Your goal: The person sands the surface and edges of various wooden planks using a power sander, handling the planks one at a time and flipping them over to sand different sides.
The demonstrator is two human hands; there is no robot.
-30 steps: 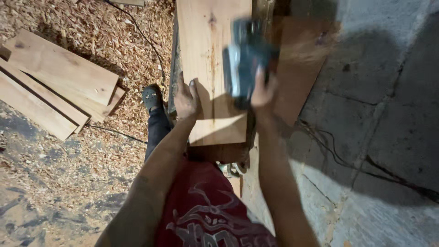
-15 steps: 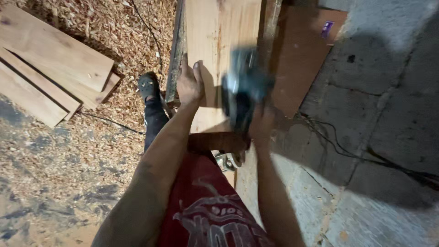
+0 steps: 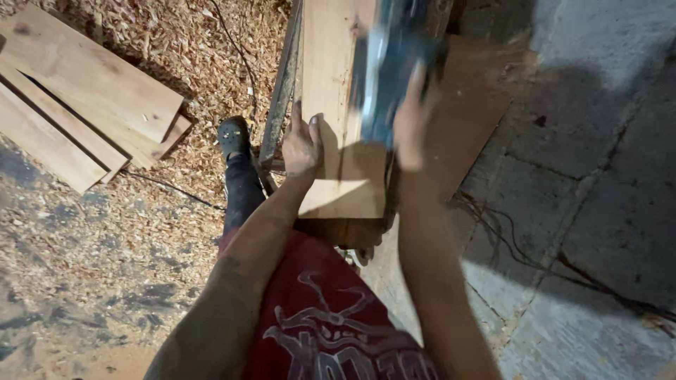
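A pale wooden board (image 3: 331, 84) lies lengthwise ahead of me on a narrow bench. My left hand (image 3: 301, 149) presses flat on its left edge near the close end. My right hand (image 3: 412, 119) grips a blue-grey power planer (image 3: 389, 63), which rests on the board's right side farther up and is blurred by motion. The board's near end (image 3: 341, 200) is bare and lit.
Several cut planks (image 3: 77, 112) are stacked on the shaving-covered floor at left. A brown sheet (image 3: 472, 112) leans right of the bench beside a grey block wall (image 3: 598, 141). Black cables (image 3: 514, 253) trail along the wall; another cable (image 3: 236, 49) crosses the shavings. My shoe (image 3: 232, 137) stands beside the bench.
The planer has been pushed forward along the board, away from me, after being pulled back near the close end half a second ago. My left hand stays on the board's edge.
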